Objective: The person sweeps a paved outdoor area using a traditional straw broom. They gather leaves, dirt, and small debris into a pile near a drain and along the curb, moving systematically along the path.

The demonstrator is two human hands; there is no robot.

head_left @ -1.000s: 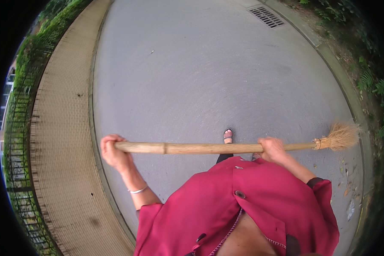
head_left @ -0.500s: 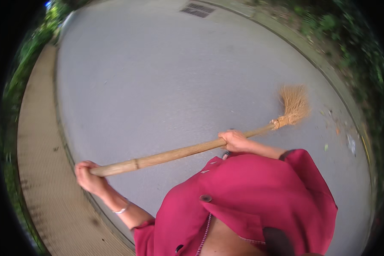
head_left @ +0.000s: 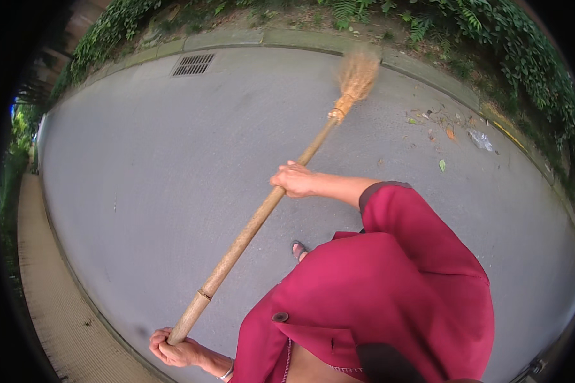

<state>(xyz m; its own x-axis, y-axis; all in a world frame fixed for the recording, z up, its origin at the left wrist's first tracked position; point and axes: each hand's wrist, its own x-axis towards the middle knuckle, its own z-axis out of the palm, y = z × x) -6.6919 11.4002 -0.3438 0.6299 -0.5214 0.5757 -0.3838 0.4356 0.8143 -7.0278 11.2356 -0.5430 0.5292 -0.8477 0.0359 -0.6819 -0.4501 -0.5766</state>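
A long broom [head_left: 241, 246] with a bamboo handle runs slantwise across the view from lower left to upper right. My left hand [head_left: 176, 348] is closed round the butt end of the handle, a bracelet on its wrist. Farther up, my right hand [head_left: 292, 179] wraps the shaft, its fingers partly hidden. The straw head [head_left: 358, 75], blurred by motion, is at the far curb. To its right, fallen leaves [head_left: 450, 134] and a crumpled clear plastic scrap [head_left: 480, 140] lie on the road.
Grey road [head_left: 140, 185] spreads around me, with a drain grate [head_left: 193, 64] near the far curb [head_left: 223, 40]. Green shrubs [head_left: 524, 70] grow behind that curb. A textured tan walkway [head_left: 51, 274] runs along the left. My sandalled foot [head_left: 299, 249] shows below the handle.
The broom has swung from nearly level to a steep slant, its head going far and left. My right hand moved up and left, my left hand lower. The view has turned rightward.
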